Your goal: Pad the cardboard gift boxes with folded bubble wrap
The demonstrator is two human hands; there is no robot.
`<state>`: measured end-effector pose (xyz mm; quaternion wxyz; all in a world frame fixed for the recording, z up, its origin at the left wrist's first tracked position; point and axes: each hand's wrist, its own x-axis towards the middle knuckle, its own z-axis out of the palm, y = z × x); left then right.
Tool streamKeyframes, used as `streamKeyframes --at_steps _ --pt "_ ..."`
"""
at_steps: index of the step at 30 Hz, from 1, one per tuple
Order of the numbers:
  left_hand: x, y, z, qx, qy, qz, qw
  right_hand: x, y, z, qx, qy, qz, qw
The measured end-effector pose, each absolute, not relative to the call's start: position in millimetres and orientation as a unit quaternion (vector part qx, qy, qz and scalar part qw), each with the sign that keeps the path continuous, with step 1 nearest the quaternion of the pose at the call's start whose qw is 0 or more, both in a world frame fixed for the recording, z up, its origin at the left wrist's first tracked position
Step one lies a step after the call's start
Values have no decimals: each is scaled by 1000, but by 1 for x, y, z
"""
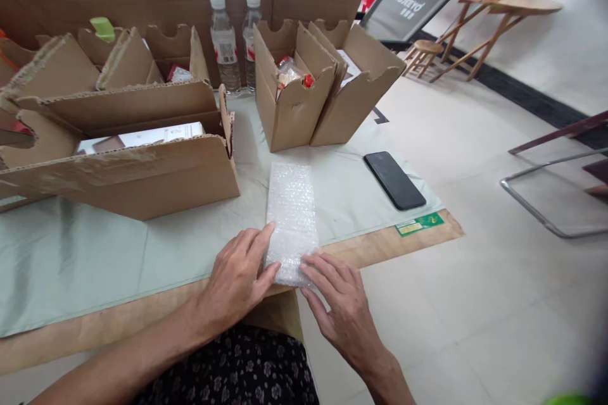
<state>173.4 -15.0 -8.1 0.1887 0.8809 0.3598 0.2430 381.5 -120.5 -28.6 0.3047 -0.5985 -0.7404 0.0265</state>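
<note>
A clear bubble wrap bag (291, 202) lies flat on the cloth-covered table, its near end at the front edge. My left hand (241, 266) grips the bag's left side, with its thumb on the near left corner and its fingers along the edge. At the near right corner, my right hand (339, 297) has its fingers on top of the bag and its thumb low by the edge. Whether anything is inside the bag, I cannot tell.
A long cardboard box (190, 177) holding a white printed carton (161, 135) stands at left. Behind are two water bottles (225, 44) and cardboard bins (289, 114) with small packets. A black phone (395, 180) lies at right, near the table's edge.
</note>
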Motion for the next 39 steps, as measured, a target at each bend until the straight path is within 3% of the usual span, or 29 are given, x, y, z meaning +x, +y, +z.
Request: streamKeyframes --at_steps 6,15,20,23,27,34,39 --pt "163 -24 -4 939 221 208 164 388 -112 -14 -577 -766 29 282" --pt "172 -16 -4 854 305 279 315 389 -99 -20 -593 -704 89 380" --pt "182 -2 -9 869 343 273 232 386 -99 -19 -630 -666 -16 400" --pt "189 4 -15 878 348 264 194 385 -100 -16 -605 -704 -70 365" --pt "187 0 -13 881 351 270 168 385 -92 -15 -578 -756 -33 304" --pt "167 -10 6 893 283 250 246 393 -83 -7 -568 -741 86 349" --pt "177 18 0 898 338 211 186 392 -87 -12 -598 -723 -19 346"
